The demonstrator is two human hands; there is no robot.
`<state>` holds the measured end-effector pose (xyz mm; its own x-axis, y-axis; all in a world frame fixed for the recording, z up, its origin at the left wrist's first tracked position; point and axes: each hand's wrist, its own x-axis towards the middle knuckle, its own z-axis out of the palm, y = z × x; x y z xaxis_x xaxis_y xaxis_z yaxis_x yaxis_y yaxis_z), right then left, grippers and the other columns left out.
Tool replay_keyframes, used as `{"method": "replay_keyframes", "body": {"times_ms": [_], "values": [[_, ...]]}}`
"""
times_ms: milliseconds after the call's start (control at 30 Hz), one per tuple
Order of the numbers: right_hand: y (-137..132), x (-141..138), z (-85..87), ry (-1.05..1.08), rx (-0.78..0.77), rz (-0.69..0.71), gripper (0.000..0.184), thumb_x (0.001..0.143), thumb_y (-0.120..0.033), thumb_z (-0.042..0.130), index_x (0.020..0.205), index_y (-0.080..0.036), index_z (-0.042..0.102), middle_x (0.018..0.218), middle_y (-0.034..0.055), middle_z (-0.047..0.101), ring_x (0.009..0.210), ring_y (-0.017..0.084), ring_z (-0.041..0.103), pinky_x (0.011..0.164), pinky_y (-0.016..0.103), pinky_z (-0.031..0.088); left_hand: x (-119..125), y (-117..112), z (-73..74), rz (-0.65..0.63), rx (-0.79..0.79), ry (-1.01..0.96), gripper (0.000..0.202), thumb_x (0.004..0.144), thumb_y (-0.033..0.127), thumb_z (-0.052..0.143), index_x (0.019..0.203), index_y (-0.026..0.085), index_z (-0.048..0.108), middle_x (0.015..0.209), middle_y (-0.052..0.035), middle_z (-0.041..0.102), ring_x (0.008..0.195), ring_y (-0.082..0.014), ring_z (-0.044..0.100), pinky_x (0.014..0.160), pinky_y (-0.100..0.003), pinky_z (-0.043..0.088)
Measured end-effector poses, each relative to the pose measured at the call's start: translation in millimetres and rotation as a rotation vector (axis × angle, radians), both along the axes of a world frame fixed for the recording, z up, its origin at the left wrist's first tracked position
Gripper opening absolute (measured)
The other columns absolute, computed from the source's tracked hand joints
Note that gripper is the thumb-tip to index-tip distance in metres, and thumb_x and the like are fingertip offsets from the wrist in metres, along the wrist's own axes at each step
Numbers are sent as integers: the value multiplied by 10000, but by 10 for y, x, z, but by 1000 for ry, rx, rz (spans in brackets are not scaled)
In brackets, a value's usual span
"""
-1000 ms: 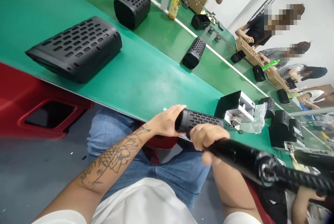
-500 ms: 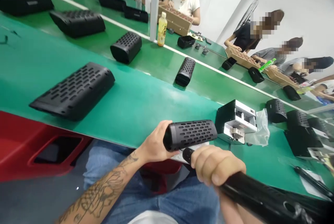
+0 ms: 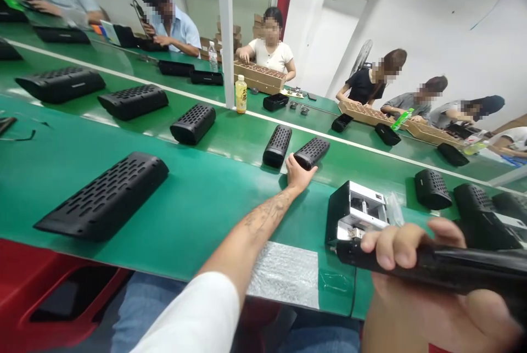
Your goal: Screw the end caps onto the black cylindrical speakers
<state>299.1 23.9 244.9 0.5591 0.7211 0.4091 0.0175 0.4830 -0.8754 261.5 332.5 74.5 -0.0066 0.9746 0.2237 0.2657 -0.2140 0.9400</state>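
Note:
My left hand [image 3: 301,173] is stretched far forward, closed around the near end of a black speaker housing [image 3: 313,151] with a slotted grille. That housing rests on the green conveyor belt, or just above it; I cannot tell which. Close to its left lies another speaker housing [image 3: 278,145]. In my right hand [image 3: 415,254] is a black electric screwdriver [image 3: 448,265], fingers wrapped over its body and its tip pointing left. Directly behind that tip is a small black and silver screw feeder [image 3: 357,210] on the green mat.
A large speaker housing [image 3: 105,196] lies at left on the green table mat [image 3: 206,216]. A silvery foam sheet [image 3: 286,274] covers the near edge. Beyond the belt stand a white post [image 3: 226,34], a yellow drink bottle [image 3: 241,95] and several seated people with cardboard trays.
My left hand has carried the speaker housing forward from above my lap to the belt. My right hand has moved right and up with the screwdriver. The camera view has shifted upward.

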Motion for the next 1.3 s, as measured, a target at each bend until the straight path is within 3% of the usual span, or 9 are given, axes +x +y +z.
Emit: {"method": "replay_keyframes", "body": {"times_ms": [133, 267, 333, 433, 600, 733, 933, 1100, 1300], "values": [[-148, 177, -290, 132, 90, -288, 622, 791, -1033, 566, 966, -536, 898, 506, -28, 293, 384, 206, 205, 370, 509, 336, 449, 142, 10, 4, -64, 27, 1150, 932, 308, 985, 1801, 26, 286, 1804, -500, 334, 1806, -585, 345, 1484, -706, 268], [-201, 580, -361, 84, 141, -285, 585, 730, -973, 862, 1093, -515, 875, 508, -65, 502, 362, 193, 350, 401, 438, 465, 79, 208, -85, -71, 120, 175, 1080, 933, 353, 970, 1806, 115, 380, 1955, -365, 221, 1906, -491, 97, 1548, -656, 6], [-86, 717, -401, -21, 165, -270, 651, 759, -955, 891, 1092, -399, 827, 531, -95, 550, 360, 153, 418, 415, 344, 471, -223, 384, -123, 104, 162, 292, 1191, 873, 334, 1005, 1825, 137, 318, 1973, -349, 161, 1903, -506, 59, 1532, -732, 10], [201, 846, -532, -83, 65, -249, 706, 860, -939, 838, 1110, -286, 740, 576, -101, 586, 410, 137, 536, 474, 310, 535, -531, 735, -113, 326, -107, 297, 1310, 765, 315, 1075, 1788, 147, 275, 1875, -364, 322, 1826, -548, 287, 1481, -800, 210], [487, 984, -796, -160, 92, -252, 641, 821, -835, 935, 994, -279, 669, 564, -91, 634, 396, 148, 585, 433, 297, 493, -968, 844, 143, 223, -125, 14, 1103, 813, 263, 1044, 1651, 104, 345, 1678, -238, 535, 1511, -323, 636, 1376, -563, 481], [460, 1038, -928, -145, 44, -166, 724, 785, -933, 899, 933, -279, 625, 533, -87, 625, 399, 147, 572, 456, 316, 517, -1864, 358, 276, 119, 53, -6, 1091, 713, 221, 1031, 1618, 118, 431, 1632, -157, 596, 1473, -274, 639, 1385, -519, 494], [338, 963, -903, -154, 31, -181, 744, 781, -952, 887, 974, -273, 653, 538, -92, 635, 411, 144, 590, 471, 301, 501, -3131, -1030, 79, -275, 200, 225, 1106, 549, 517, 1084, 1539, 290, 646, 1554, -138, 687, 1435, -473, 724, 1332, -680, 581], [9, 665, -677, -116, 95, -186, 726, 826, -939, 868, 1051, -278, 671, 570, -100, 646, 414, 137, 593, 467, 280, 507, -3127, -1816, -233, -658, 110, 253, 1061, 733, 591, 1048, 1639, 301, 578, 1533, -141, 732, 1327, -421, 817, 1157, -610, 718], [-502, 81, -484, -92, 190, 50, 690, 851, -963, 818, 1039, -310, 694, 545, -112, 602, 343, 141, 506, 401, 301, 508, -2977, -1971, -521, -812, 152, 204, 1186, 826, 488, 1025, 1785, 357, 339, 1659, -195, 642, 1350, -376, 813, 1167, -571, 699]]}}
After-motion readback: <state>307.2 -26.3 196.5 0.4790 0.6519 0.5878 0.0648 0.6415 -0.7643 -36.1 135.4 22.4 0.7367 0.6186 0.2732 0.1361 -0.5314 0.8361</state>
